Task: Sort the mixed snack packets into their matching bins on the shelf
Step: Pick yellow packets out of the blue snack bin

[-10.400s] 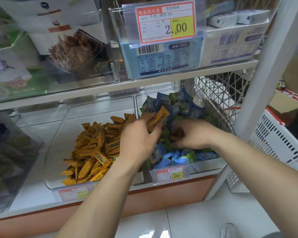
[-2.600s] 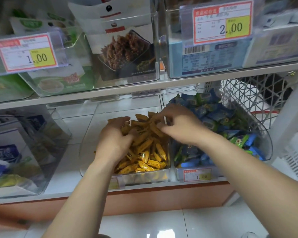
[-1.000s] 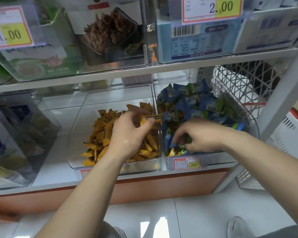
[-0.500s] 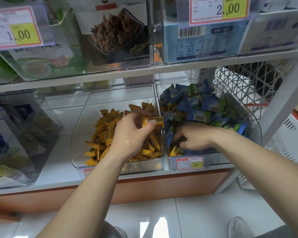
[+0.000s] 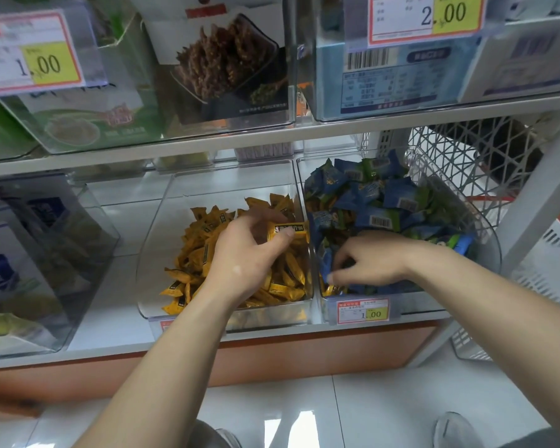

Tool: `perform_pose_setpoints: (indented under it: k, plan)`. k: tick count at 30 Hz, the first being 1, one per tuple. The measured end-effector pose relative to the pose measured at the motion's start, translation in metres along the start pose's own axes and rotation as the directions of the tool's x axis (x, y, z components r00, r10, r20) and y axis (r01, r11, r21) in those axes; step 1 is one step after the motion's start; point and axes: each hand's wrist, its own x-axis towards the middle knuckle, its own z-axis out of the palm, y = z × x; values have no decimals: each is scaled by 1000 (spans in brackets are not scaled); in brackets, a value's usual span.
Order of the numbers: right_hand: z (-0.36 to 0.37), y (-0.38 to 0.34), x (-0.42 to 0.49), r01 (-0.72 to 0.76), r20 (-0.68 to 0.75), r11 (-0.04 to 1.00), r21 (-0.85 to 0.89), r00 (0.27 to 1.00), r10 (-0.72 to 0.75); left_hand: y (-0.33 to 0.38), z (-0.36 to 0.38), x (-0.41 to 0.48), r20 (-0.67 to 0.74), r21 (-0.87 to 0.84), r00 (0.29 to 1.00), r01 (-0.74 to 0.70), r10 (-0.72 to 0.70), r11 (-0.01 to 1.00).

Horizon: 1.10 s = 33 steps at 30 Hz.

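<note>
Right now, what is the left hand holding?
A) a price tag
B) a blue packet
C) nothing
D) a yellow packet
D: the left hand pinches a yellow packet between thumb and fingers, above the bin of yellow packets.

The left grip [image 5: 243, 263] is held palm-down on a bare forearm that slants up from the lower left. Its thumb and fingertips pinch a yellow packet [image 5: 288, 229] at the grip's upper right. Just right of it and apart, the right grip [image 5: 369, 263] sits knuckles-up, fingers curled downward and spread; whether they hold anything cannot be told. Its bare forearm comes in from the lower right.
</note>
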Motion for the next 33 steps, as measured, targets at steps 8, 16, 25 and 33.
perform_pose_setpoints:
  k: [8,16,25,33]
  plan:
    - [8,11,5,18,53,999,-37,998,-16,0,5,0,34,-25,999,9,-8,1000]
    - [0,1,12,2,118,988,-155,993,16,0,-1,-4,42,-39,999,37,-35,999]
    - [3,2,13,-53,137,994,-97,988,66,-8,-14,-8,38,-69,998,57,-54,996]
    - [-9,10,4,-2,-1,998,59,1000,2,-7,-15,-5,39,-83,997,68,-65,994]
